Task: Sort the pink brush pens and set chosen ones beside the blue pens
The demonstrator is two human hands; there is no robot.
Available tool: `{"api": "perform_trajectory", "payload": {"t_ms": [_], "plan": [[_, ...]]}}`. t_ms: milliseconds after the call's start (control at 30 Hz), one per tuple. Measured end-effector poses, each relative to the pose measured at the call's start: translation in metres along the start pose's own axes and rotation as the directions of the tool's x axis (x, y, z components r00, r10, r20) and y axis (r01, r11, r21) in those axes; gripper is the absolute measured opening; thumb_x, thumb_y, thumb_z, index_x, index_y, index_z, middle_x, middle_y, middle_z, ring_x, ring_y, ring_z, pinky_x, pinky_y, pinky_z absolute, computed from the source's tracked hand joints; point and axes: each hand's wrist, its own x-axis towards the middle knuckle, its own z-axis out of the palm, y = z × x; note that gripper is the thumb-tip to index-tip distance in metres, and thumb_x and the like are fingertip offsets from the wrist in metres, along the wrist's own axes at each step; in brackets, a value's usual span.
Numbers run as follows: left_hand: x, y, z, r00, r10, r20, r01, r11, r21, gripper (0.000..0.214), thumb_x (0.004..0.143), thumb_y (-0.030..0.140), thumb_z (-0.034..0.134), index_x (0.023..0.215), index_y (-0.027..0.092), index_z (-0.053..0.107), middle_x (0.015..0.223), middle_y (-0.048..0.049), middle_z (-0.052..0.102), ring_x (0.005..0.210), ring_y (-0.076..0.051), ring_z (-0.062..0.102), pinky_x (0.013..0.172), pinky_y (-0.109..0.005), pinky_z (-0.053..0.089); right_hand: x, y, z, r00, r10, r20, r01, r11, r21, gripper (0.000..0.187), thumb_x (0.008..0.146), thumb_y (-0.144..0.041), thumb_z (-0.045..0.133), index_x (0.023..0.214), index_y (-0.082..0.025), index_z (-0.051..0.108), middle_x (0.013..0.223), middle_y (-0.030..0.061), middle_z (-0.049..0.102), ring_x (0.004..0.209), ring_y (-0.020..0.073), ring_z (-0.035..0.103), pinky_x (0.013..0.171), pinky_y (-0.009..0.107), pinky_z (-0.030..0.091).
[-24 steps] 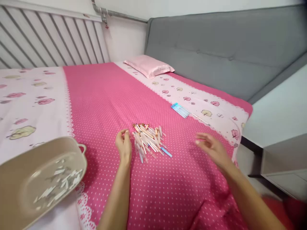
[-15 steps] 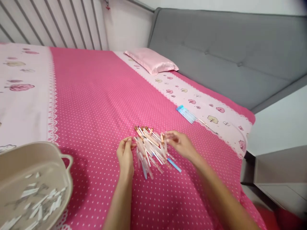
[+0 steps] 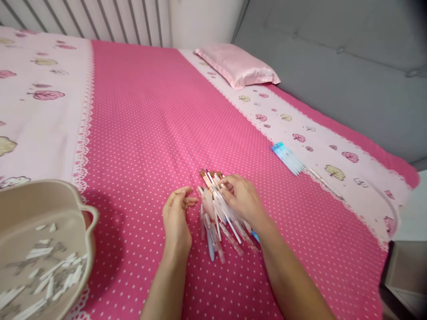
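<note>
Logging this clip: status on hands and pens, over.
Right hand at pen pile, grip unclear. Left hand beside it, open. Tub to the left, apart from pile.

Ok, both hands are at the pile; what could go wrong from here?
The pen-like sticks lie crisscrossed, so lifting one with the right hand might drag others along.
One blue stick is mostly hidden by the right arm, which could knock it.
The left hand, apparently empty, is curled beside the pile; anything pushed that way might slip past.

Pink bed, grey headboard (padded, with buttons), white wall, pale striped panel
</note>
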Motion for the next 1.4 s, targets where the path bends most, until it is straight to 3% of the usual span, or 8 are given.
{"api": "perform_trajectory", "payload": {"t_ms": [133, 233, 400, 633, 833, 933, 1067, 1400], "plan": [[-0.003, -0.001, 0.004, 1.000, 0.027, -0.009, -0.026, 0.999, 0.036, 0.023, 0.068, 0.032, 0.062, 0.079, 0.012, 0.065, 0.077, -0.0018, 0.064, 0.061, -0.011, 0.057, 0.061, -0.025, 0.045, -0.005, 0.008, -0.015, 0.987, 0.042, -0.157, 0.019, 0.931, 0.364, 0.014, 0.077, -0.024, 0.063, 0.088, -0.019, 0.069, 0.083, 0.0034, 0.069, 0.072, 0.0157, 0.061, 0.070, 0.029, 0.046], [-0.009, 0.000, 0.009, 0.998, 0.054, -0.013, -0.054, 0.997, 0.063, 0.022, 0.070, 0.032, 0.061, 0.081, 0.014, 0.065, 0.077, -0.0004, 0.064, 0.061, -0.010, 0.056, 0.062, -0.024, 0.045, -0.005, 0.015, -0.025, 0.950, 0.207, -0.232, 0.011, 0.724, 0.690, 0.020, 0.073, -0.031, 0.069, 0.089, -0.020, 0.068, 0.081, 0.0019, 0.069, 0.071, 0.0142, 0.062, 0.063, 0.026, 0.048], [-0.020, -0.001, 0.015, 0.980, 0.194, 0.037, -0.198, 0.951, 0.238, 0.016, 0.075, 0.028, 0.061, 0.087, 0.017, 0.065, 0.077, 0.0005, 0.064, 0.066, -0.011, 0.056, 0.065, -0.023, 0.046, -0.002, 0.021, -0.027, 0.921, 0.380, -0.081, -0.075, 0.378, 0.923, 0.031, 0.061, -0.031, 0.079, 0.088, -0.019, 0.069, 0.078, -0.0002, 0.067, 0.062, 0.0089, 0.059, 0.051, 0.019, 0.046], [-0.027, 0.003, 0.015, 0.790, 0.437, 0.431, -0.600, 0.698, 0.391, 0.030, 0.075, 0.027, 0.069, 0.105, 0.025, 0.069, 0.100, -0.0029, 0.069, 0.091, -0.016, 0.060, 0.085, -0.029, 0.047, -0.004, 0.010, -0.013, 0.921, 0.350, 0.171, -0.219, 0.102, 0.970, 0.031, 0.052, -0.028, 0.085, 0.072, -0.016, 0.065, 0.064, -0.0038, 0.065, 0.054, 0.0039, 0.058, 0.052, 0.013, 0.047], [-0.032, 0.004, 0.017, 0.888, 0.363, 0.282, -0.440, 0.850, 0.290, 0.020, 0.080, 0.033, 0.065, 0.097, 0.025, 0.072, 0.097, -0.0039, 0.069, 0.091, -0.018, 0.062, 0.083, -0.030, 0.049, -0.009, 0.001, -0.002, 0.946, 0.194, 0.261, -0.303, 0.236, 0.923, 0.030, 0.063, -0.038, 0.078, 0.075, -0.017, 0.060, 0.069, 0.0006, 0.069, 0.064, 0.0115, 0.066, 0.057, 0.020, 0.050], [-0.029, 0.010, 0.015, 0.877, 0.451, 0.165, -0.480, 0.834, 0.271, 0.018, 0.083, 0.034, 0.061, 0.093, 0.022, 0.070, 0.095, -0.0037, 0.067, 0.091, -0.017, 0.062, 0.082, -0.030, 0.049, -0.011, 0.005, -0.002, 0.977, 0.187, 0.102, -0.190, 0.551, 0.813, 0.029, 0.072, -0.044, 0.069, 0.082, -0.018, 0.061, 0.076, 0.0033, 0.070, 0.068, 0.0146, 0.065, 0.057, 0.024, 0.048], [-0.024, 0.018, 0.013, 0.757, 0.651, 0.054, -0.626, 0.700, 0.344, 0.018, 0.090, 0.031, 0.050, 0.097, 0.019, 0.061, 0.098, -0.0045, 0.064, 0.094, -0.017, 0.061, 0.084, -0.033, 0.049, -0.014, 0.007, -0.009, 0.980, 0.180, -0.085, -0.154, 0.955, 0.254, 0.019, 0.074, -0.031, 0.069, 0.089, -0.021, 0.064, 0.081, 0.0021, 0.070, 0.071, 0.0169, 0.063, 0.062, 0.028, 0.044], [-0.025, 0.005, 0.019, 0.651, 0.756, 0.069, -0.722, 0.589, 0.362, 0.012, 0.091, 0.025, 0.048, 0.099, 0.018, 0.054, 0.090, -0.0016, 0.059, 0.084, -0.013, 0.061, 0.080, -0.032, 0.048, -0.018, -0.004, -0.012, 0.980, 0.189, 0.065, -0.177, 0.971, -0.158, 0.024, 0.082, -0.017, 0.052, 0.104, -0.021, 0.060, 0.088, 0.0064, 0.071, 0.085, 0.0216, 0.064, 0.067, 0.029, 0.040]]}}
